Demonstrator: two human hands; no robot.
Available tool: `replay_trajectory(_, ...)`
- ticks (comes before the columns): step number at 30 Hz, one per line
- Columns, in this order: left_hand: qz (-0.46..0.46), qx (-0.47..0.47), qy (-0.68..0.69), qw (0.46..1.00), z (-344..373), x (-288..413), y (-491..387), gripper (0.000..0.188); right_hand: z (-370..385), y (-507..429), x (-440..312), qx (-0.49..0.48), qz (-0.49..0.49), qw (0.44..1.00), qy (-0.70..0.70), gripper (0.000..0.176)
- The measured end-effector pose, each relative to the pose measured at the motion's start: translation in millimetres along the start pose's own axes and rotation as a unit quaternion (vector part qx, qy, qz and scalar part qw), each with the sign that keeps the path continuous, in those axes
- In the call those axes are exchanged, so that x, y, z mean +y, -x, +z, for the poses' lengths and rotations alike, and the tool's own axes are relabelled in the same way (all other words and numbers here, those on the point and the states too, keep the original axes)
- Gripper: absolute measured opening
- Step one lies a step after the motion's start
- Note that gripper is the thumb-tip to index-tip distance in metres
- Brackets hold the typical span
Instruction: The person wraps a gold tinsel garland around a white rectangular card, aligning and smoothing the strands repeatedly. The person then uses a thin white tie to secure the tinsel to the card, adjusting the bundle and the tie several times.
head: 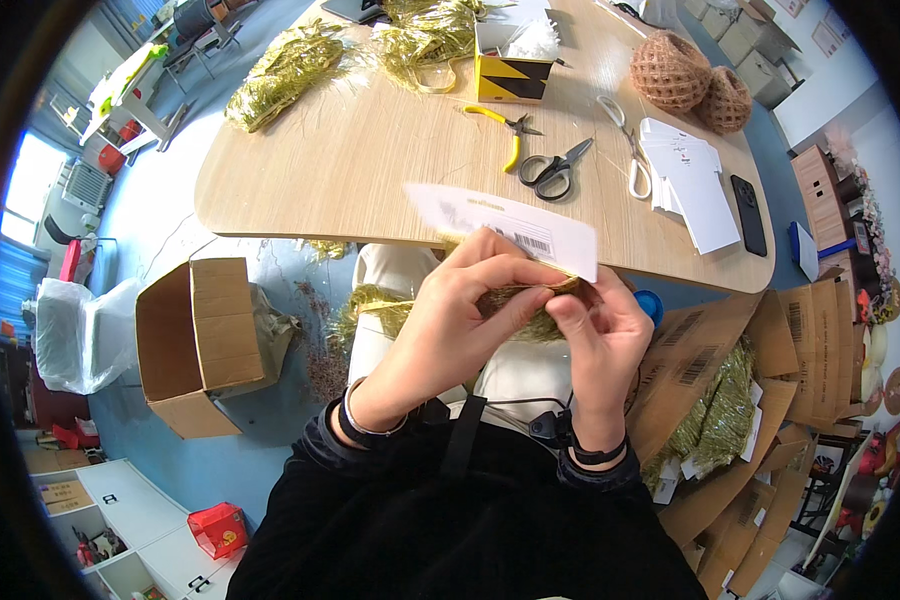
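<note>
Above my lap, my left hand (469,300) and my right hand (604,326) meet at the corner of a white printed card (532,225) that bears a barcode. Together they pinch the bound edge of a gold tinsel bundle (529,322) just beneath the card. The exact join between card and bundle is hidden by my fingers. Another stretch of gold tinsel (379,307) spreads across my thigh to the left. On the table beyond lie black-handled scissors (551,172), yellow-handled pliers (511,135) and white-handled scissors (630,146).
The wooden table (330,172) also holds a stack of white cards (690,184), a phone (748,214), balls of jute twine (671,71), a yellow-black box (511,75) and tinsel bundles (289,75). A cardboard box (202,345) stands left; a carton with tinsel (720,420) stands right.
</note>
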State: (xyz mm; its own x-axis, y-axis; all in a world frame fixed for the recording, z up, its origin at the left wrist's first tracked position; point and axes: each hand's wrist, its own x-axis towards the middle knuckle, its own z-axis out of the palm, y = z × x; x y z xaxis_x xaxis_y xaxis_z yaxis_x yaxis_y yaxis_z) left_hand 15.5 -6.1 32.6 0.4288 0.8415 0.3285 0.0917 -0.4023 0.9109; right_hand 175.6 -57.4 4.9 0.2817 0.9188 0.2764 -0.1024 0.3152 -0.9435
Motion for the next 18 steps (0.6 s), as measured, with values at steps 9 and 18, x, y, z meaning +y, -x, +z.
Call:
replay_trajectory(9, -0.056, 0.051, -0.098, 0.992, -31.2, -7.1, 3.7, 0.015, -22.5, -17.2, 7.3, 0.181, -0.018, 0.983, 0.037, 0.019)
replay_trajectory(18, -0.136, 0.07, 0.026, 0.988, -45.4, -29.9, 3.0, 0.02, -50.0, -24.4, 3.2, 0.172, -0.02, 0.984, -0.045, 0.018)
